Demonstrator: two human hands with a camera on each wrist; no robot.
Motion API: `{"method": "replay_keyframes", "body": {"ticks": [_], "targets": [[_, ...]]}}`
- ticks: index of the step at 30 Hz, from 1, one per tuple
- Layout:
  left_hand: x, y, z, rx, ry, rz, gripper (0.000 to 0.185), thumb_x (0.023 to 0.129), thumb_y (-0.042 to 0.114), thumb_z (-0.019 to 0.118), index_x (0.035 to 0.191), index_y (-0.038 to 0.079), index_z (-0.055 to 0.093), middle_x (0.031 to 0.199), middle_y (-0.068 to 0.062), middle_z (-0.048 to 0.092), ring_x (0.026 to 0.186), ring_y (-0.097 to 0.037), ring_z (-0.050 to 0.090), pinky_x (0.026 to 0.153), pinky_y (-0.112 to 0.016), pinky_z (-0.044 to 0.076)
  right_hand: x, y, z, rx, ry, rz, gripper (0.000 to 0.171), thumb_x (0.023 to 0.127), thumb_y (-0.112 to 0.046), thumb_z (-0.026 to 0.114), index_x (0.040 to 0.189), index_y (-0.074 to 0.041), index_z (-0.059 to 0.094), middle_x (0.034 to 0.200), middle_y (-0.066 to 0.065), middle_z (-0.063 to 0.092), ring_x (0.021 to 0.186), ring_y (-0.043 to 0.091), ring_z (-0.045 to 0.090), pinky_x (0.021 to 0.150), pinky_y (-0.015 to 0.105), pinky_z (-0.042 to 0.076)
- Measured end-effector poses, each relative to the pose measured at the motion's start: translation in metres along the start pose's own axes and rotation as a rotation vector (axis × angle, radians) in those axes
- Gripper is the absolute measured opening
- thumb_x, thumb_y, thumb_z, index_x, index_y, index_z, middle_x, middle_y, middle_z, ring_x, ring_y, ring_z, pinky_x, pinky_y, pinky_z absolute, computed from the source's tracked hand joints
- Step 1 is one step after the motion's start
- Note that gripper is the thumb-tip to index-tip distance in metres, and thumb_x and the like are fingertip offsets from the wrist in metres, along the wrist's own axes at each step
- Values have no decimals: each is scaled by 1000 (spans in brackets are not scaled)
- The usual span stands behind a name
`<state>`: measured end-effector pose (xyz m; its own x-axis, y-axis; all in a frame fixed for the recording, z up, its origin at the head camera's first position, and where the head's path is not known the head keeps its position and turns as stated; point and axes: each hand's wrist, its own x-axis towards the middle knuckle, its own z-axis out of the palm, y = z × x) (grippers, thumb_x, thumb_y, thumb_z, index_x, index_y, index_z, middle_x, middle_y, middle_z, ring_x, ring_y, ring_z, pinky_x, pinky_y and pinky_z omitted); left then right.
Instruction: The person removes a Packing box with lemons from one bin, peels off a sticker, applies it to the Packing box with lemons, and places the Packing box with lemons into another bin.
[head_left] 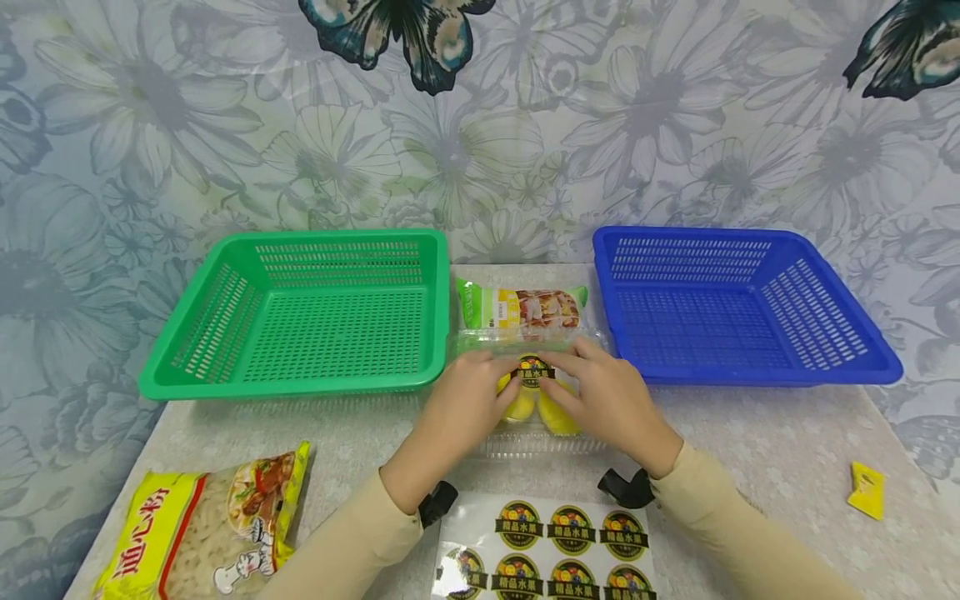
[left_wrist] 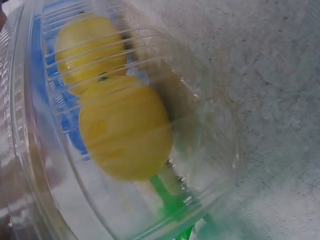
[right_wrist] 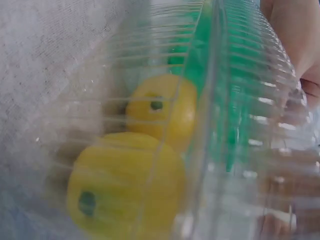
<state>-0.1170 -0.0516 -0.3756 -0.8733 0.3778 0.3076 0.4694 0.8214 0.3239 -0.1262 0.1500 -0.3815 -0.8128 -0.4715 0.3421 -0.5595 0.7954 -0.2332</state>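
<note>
A clear plastic clamshell box (head_left: 536, 444) with a ribbed wall stands at the middle of the table and holds yellow fruits (left_wrist: 125, 127) with small dark green stem spots. On its lid lies a round black-and-gold fruit sticker (head_left: 532, 372). My left hand (head_left: 467, 392) touches the sticker's left side with fingers and thumb spread. From the other side, my right hand (head_left: 606, 396) rests its fingertips and thumb on the sticker's right edge. Through the box wall, the right wrist view also has two of the fruits (right_wrist: 127, 185) close up.
A green basket (head_left: 442, 308) stands left and a blue basket (head_left: 611, 308) right. Behind the box lies a green-ended food packet (head_left: 525, 308). A sticker sheet (head_left: 480, 537) lies in front, a pasta bag (head_left: 202, 529) front left, and a small yellow packet (head_left: 867, 490) far right.
</note>
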Motion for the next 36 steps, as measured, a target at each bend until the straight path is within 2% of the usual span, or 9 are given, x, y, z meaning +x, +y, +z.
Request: {"method": "replay_keyframes", "body": {"ticks": [3, 7, 11, 14, 18, 23, 28, 32, 36], "targets": [[2, 0, 1, 27, -25, 6, 26, 96, 24, 66, 117, 12, 75, 91, -10, 73, 80, -25, 69, 62, -32, 53, 2, 0, 2, -21, -26, -1, 34, 92, -36, 71, 122, -19, 73, 79, 2, 52, 46, 5, 23, 39, 20, 23], [1, 0, 2, 54, -39, 11, 26, 96, 26, 66, 117, 13, 75, 95, -11, 75, 89, -28, 71, 73, -38, 59, 0, 0, 2, -44, -37, 5, 35, 92, -37, 70, 122, -21, 73, 79, 2, 51, 45, 5, 22, 38, 20, 22], [-1, -1, 0, 74, -29, 9, 25, 95, 26, 67, 115, 13, 76, 90, -11, 74, 84, -26, 70, 77, -40, 59, -3, 1, 1, -48, -24, 20, 35, 92, -37, 71, 123, -21, 73, 77, -2, 45, 45, 5, 22, 38, 20, 21], [0, 0, 1, 84, 2, 15, 20, 94, 24, 68, 109, 14, 78, 80, -7, 70, 73, -22, 67, 67, -36, 58, -3, 0, 2, -41, 3, 16, 34, 92, -36, 71, 122, -19, 73, 75, -3, 41, 47, 5, 21, 38, 20, 21], [3, 2, 3, 58, 22, -3, 15, 94, 22, 69, 102, 16, 80, 79, -4, 71, 70, -19, 66, 61, -33, 55, -1, -2, 5, -34, 40, 2, 30, 92, -30, 71, 119, -16, 75, 74, -2, 42, 48, 5, 21, 39, 19, 21], [3, -1, 3, -8, 10, -62, 15, 94, 19, 69, 102, 14, 80, 92, -4, 76, 85, -20, 72, 74, -34, 59, 0, -1, 6, -12, 53, 34, 23, 93, -22, 71, 115, -19, 77, 73, -3, 45, 48, 6, 25, 41, 20, 24], [4, -2, 2, -35, 9, -63, 16, 95, 18, 67, 104, 13, 79, 98, -5, 77, 93, -22, 73, 82, -37, 59, 2, -1, 5, 16, 30, 70, 21, 95, -18, 67, 114, -18, 76, 75, -2, 49, 49, 8, 31, 42, 21, 28], [3, -2, 2, -15, 1, -30, 20, 95, 18, 66, 111, 13, 77, 102, -8, 76, 96, -26, 73, 82, -40, 59, 2, -1, 5, 7, 19, 66, 22, 96, -18, 65, 115, -18, 76, 74, -2, 47, 48, 7, 28, 41, 21, 26], [1, -2, 2, 8, 1, -7, 25, 93, 18, 67, 116, 13, 75, 95, -9, 76, 90, -27, 73, 75, -39, 59, -1, 0, 4, -6, 20, 54, 24, 94, -22, 68, 117, -18, 75, 72, -2, 42, 47, 6, 24, 40, 20, 23]]}}
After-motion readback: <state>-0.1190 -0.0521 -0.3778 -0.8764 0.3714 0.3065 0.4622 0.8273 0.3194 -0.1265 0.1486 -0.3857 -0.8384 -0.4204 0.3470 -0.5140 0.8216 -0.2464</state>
